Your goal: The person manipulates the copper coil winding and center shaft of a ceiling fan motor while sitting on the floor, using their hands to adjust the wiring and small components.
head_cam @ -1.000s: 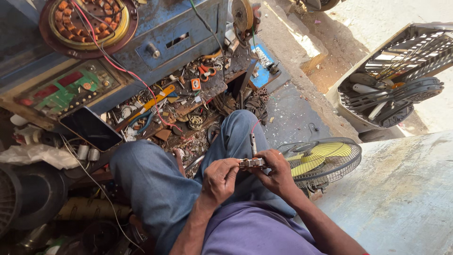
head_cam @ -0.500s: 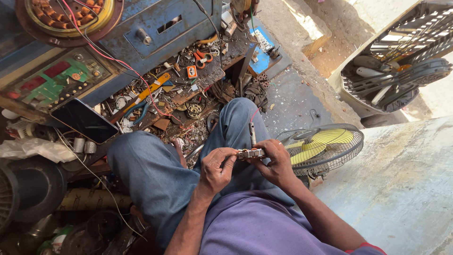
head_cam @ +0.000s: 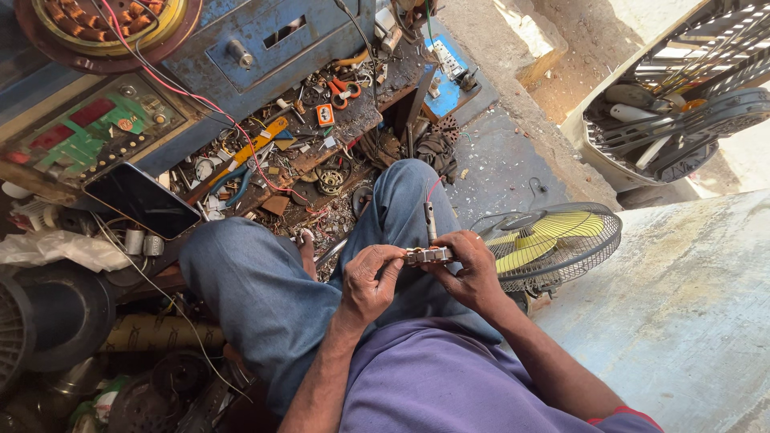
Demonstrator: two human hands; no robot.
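I sit with my knees up in blue jeans. Between both hands, just above my lap, is a small metal part. My left hand pinches its left end with thumb and fingers. My right hand grips its right end and also holds a thin grey rod-like tool that stands upright, with a red wire at its top. Which part the tool touches is too small to tell.
A low wooden bench with several pliers, screws and scraps lies ahead. A dark phone rests at left, under a green circuit panel. A yellow-bladed fan lies right of my knee, fan guards beyond it.
The view has shifted slightly; my hands stay together on the small metal part, with the fingers of my left hand adjusting their pinch.
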